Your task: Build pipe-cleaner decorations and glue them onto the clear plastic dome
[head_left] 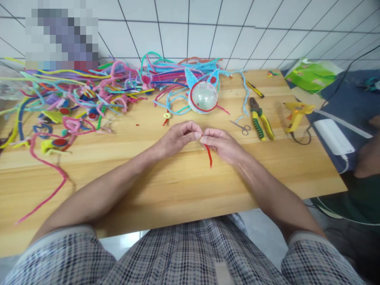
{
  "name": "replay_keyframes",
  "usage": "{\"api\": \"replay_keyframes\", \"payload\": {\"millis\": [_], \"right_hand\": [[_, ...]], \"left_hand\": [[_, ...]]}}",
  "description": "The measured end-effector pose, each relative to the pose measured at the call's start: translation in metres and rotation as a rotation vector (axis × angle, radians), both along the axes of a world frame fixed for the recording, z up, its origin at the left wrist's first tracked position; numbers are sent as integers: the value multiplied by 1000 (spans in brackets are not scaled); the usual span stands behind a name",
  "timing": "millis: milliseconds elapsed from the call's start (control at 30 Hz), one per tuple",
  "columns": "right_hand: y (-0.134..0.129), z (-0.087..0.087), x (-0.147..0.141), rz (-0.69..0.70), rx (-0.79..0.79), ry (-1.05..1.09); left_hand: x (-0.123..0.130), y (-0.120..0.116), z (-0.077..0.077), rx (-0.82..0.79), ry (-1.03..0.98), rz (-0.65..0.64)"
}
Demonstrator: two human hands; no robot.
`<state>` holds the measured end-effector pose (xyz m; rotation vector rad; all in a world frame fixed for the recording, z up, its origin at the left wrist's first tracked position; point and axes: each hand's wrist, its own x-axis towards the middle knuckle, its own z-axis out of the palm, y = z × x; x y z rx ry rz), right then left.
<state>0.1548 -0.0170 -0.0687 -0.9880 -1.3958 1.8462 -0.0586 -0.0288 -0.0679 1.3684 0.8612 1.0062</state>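
Over the middle of the table, my left hand (184, 136) and my right hand (221, 143) meet with fingers pinched together. Both grip a short red pipe cleaner (210, 156), whose loose end hangs down below my right fingers; its upper end is hidden between the fingertips. Just beyond my hands stands a clear ball (204, 97) ringed in red pipe cleaner, with two blue pointed ears on top. A small yellow ring-shaped piece (166, 115) with a red bit lies beyond my left hand. Small scissors (242, 127) rest to the right of the ball.
A heap of coloured pipe cleaners (97, 89) covers the table's back left. At the right lie pliers (261, 118), a yellow cutter knife (255, 89) and a yellow glue gun (297, 114) with a cord. A white power strip (334, 136) and another person's arm (368, 158) are beyond the right edge.
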Motion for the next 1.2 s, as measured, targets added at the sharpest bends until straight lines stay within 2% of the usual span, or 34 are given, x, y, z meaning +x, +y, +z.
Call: {"api": "replay_keyframes", "payload": {"millis": [167,267,333,467,567,667,833,900,1000,1100,1200], "right_hand": [[-2,-5,-6,-66,57,24],[-2,-5,-8,-85,46,38],[0,-3,-6,-91,-1,45],[3,4,1,-55,-91,33],[3,5,3,-4,-89,12],[1,1,1,0,-48,3],[-2,-8,-6,-88,-1,51],[-2,-8,-7,-92,-15,65],[1,-3,-5,-85,-61,60],[4,2,0,-48,-116,25],[4,4,3,13,-126,2]], "left_hand": [[26,-21,-3,-370,-328,139],[30,-23,-4,-453,-395,172],[24,-17,-3,-396,-336,140],[4,1,2,-168,-116,5],[-5,6,6,-54,-20,-20],[2,0,7,-100,-53,10],[28,-23,0,-429,-375,147],[31,-26,-2,-481,-435,171],[23,-17,-1,-427,-355,104],[6,-1,5,-272,-165,-29],[-5,6,10,-150,-18,-64]]}}
